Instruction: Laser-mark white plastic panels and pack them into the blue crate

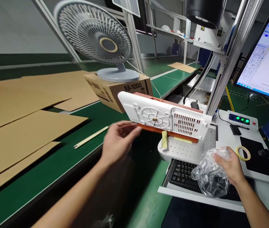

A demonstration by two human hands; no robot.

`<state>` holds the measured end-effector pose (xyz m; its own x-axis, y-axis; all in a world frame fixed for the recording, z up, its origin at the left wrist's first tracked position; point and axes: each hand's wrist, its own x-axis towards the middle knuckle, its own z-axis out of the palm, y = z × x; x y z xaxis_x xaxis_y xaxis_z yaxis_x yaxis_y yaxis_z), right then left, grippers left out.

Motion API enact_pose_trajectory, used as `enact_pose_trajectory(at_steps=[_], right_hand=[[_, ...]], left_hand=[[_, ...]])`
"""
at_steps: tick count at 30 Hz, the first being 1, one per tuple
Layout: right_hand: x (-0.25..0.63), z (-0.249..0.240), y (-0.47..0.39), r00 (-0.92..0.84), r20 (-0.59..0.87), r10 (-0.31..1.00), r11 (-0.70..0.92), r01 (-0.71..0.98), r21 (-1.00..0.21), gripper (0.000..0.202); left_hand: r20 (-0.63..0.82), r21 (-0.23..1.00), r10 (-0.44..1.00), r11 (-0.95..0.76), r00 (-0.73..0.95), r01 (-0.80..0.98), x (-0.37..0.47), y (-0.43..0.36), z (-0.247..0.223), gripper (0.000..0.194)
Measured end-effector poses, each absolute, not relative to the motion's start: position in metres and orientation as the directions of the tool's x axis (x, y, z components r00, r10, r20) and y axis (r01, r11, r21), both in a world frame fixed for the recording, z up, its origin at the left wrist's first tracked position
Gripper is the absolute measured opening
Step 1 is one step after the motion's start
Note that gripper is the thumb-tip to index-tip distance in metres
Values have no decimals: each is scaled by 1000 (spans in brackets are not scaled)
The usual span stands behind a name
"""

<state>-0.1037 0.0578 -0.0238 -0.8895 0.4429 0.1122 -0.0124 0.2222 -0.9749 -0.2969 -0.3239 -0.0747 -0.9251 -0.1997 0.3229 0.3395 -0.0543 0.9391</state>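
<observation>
Factory bench, green mat (53, 164) running from near left to far, with flat cardboard sheets (17, 126) spread over its left half. To the right, a white workstation under a black lens housing (204, 12), framed by aluminium posts.

Our left hand (117, 139) reaches to the near-left end of a white plastic panel (165, 117); fingers are loosely apart and blurred, and we cannot tell whether they grip the edge or only touch it. The panel stands tilted, its moulded back with wheel-shaped ribs and vent slots facing us, on an orange holder (169, 131) above a perforated plate (191, 147). We judge it is propped that way to present one face to the lens above. Strips of yellowish tape (164, 140) hang from the holder's lower edge.

Our right hand (229, 166) is closed on a crumpled clear plastic bag (210, 174), held over the keyboard (184, 174) in its pulled-out tray, out of the way of the panel.

Around:
- desk fan (96, 41) on a box marked M-1000 (117, 90), far behind the panel
- thin pale strip (91, 136) on the mat, left of the left hand
- tape roll (243, 153) on the white top, right of the bag
- small box with green lights (242, 120); monitor (265, 60) at far right
- black cable (196, 85) drops behind the panel's right end, crowding that side.
</observation>
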Motion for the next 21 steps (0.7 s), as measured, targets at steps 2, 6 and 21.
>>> enact_pose_trajectory(at_steps=[2,6,21], right_hand=[[-142,-23,55,-882,193,429,343,-38,-939,68],[-214,-33,46,-839,379,391,524,-136,-841,86],[-263,-55,28,-806,394,441,686,20,-727,43]], left_hand=[[311,950,-286,75,-906,303,-337,-345,-66,96],[265,957,-242,184,-933,224,-388,-367,-54,126],[163,987,9,10,-987,163,-433,-366,-67,106]])
